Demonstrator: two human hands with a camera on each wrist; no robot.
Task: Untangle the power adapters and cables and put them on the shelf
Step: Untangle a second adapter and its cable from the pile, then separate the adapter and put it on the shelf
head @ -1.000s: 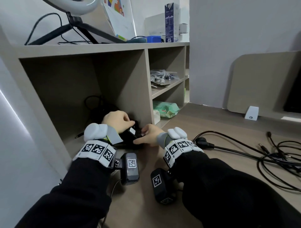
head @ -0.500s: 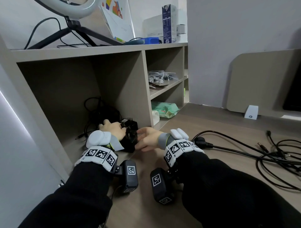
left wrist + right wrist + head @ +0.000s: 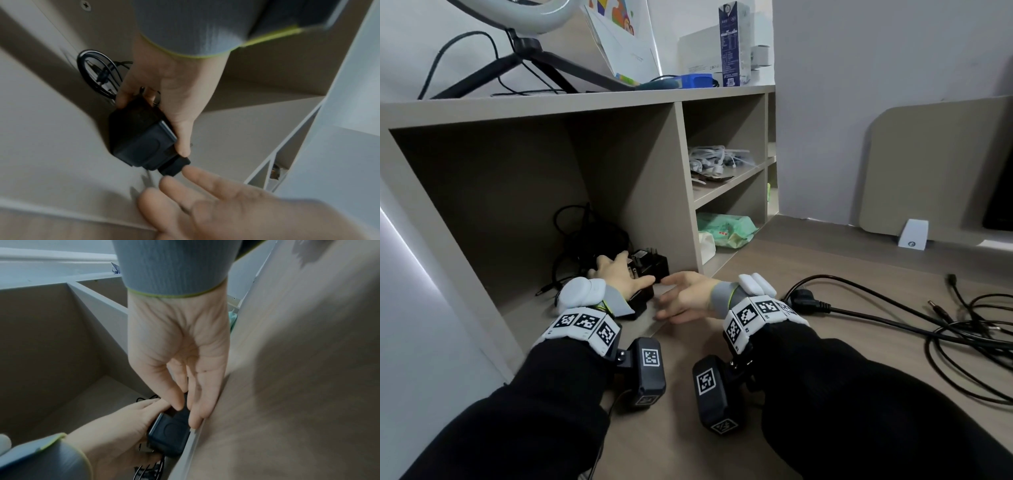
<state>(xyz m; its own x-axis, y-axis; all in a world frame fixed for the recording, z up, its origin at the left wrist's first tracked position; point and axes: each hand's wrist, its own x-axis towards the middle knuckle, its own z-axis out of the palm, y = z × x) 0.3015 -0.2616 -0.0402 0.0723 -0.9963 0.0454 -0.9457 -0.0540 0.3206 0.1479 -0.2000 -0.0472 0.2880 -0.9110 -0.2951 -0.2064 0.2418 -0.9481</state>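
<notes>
Head view, left to right. At 9 o'clock, large left compartment of shelf (image 3: 541,113); coiled black cables (image 3: 582,240) heaped at its back. Near centre, left hand (image 3: 619,277) inside compartment mouth, laid over a black power adapter (image 3: 640,298) resting on compartment floor at front edge; fingers spread over the top, thumb along its right side, clasping the body loosely (wrist view: (image 3: 144,139)). Second adapter (image 3: 650,262), prongs up, just behind at 12 o'clock of the hand. Right hand (image 3: 688,296) just beside at 3 o'clock, fingers straight and relaxed, tips at adapter's cord end; contact not clear, holding nothing. Further toward 3 o'clock on the bench (image 3: 825,274): black plug (image 3: 808,303) and loose tangled cables (image 3: 969,329), well apart from shelf.
</notes>
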